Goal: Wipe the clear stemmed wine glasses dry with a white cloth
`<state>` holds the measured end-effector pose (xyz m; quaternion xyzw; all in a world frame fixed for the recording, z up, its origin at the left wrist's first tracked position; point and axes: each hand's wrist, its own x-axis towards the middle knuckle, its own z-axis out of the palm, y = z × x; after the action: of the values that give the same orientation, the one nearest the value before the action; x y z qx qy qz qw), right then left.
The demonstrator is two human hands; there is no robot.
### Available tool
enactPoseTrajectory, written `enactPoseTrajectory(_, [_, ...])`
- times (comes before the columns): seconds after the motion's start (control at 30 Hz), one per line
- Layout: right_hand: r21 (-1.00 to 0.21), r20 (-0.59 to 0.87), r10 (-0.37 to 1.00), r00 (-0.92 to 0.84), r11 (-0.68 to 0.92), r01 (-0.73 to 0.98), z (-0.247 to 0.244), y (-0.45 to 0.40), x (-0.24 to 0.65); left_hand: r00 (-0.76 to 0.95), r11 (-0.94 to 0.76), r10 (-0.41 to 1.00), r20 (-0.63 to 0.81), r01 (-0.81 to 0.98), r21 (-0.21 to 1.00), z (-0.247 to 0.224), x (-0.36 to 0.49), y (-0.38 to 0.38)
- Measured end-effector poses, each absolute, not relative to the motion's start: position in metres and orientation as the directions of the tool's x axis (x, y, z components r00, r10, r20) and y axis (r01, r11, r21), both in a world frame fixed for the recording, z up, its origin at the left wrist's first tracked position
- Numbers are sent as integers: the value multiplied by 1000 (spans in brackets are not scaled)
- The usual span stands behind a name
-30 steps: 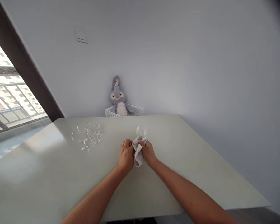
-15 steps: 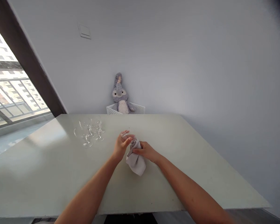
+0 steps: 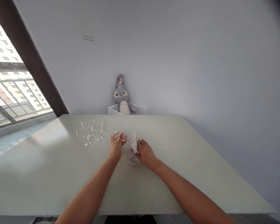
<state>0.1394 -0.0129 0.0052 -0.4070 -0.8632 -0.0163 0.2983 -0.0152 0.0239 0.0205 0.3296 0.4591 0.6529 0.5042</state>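
Observation:
My left hand (image 3: 116, 146) is curled around a clear glass (image 3: 124, 138), most of which is hidden by the fingers. Just to its right, my right hand (image 3: 147, 154) grips a pale grey cloth (image 3: 133, 143). The cloth is bunched up, with one fold standing upward and another hanging below toward the tabletop. A narrow gap shows between the glass and the cloth. Left of my hands, several clear stemmed glasses (image 3: 100, 137) stand upright in a close group.
The pale table (image 3: 189, 174) reaches to the far wall. Behind its far edge, a grey plush rabbit (image 3: 124, 107) sits in a white perforated basket (image 3: 141, 110). A window with a railing (image 3: 18, 90) is at the left, and a switch (image 3: 88, 33) is on the wall.
My left hand and the glass have shifted left, out of the cloth that wrapped the glass's lower part. The cloth in my right hand has been folded upward.

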Motion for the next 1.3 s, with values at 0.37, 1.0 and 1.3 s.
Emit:
enactPoseTrajectory(0.37, [-410, 674, 650, -350, 724, 555, 7, -20, 135, -475, -523, 773, 421, -100, 847, 32, -29, 21])
enactPoseTrajectory(1.0, [-970, 174, 890, 422, 80, 231, -7, 135, 234, 154, -439, 863, 482, 701, 562, -21, -1, 14])
enactPoseTrajectory(1.3, [-984, 73, 744, 664, -52, 168, -23, 176, 299, 165, -440, 866, 472, 700, 562, -23, -2, 14])
